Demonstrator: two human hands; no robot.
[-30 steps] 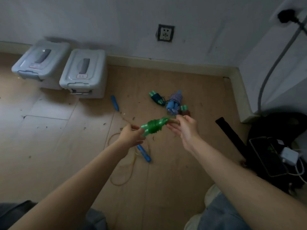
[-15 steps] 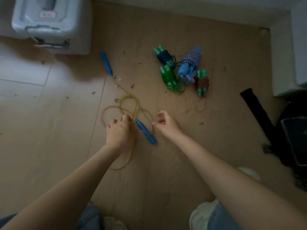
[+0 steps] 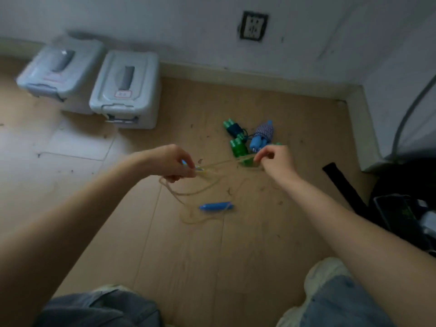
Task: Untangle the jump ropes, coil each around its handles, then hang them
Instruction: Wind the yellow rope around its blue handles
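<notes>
A thin yellowish jump rope (image 3: 221, 164) was stretched between both hands above the wooden floor (image 3: 236, 256), with slack loops sagging beneath it. One blue handle (image 3: 215, 206) hung or lay below the span, at about six o'clock from its middle; the blur left it unclear whether it touched the floor. The left hand (image 3: 173, 162) was closed around the rope's left end, and a bit of blue, apparently the other handle, showed between its fingers. The right hand (image 3: 274, 160) pinched the rope's right end, thumb and forefinger together, the other fingers curled in.

At twelve o'clock from the right hand, a cluster of coiled ropes (image 3: 250, 139) lay on the floor: green handles with dark cord, a green bundle, and blue handles wrapped in patterned cord, all touching or just beside each other.

Farther out, at ten o'clock from the left hand, two grey lidded boxes (image 3: 127, 88) sat side by side near the wall (image 3: 165, 24). A wall socket (image 3: 253, 25) sat at twelve o'clock. At three o'clock, a dark bag (image 3: 405, 204) lay by the corner. Blue-trousered knees showed along the bottom edge.
</notes>
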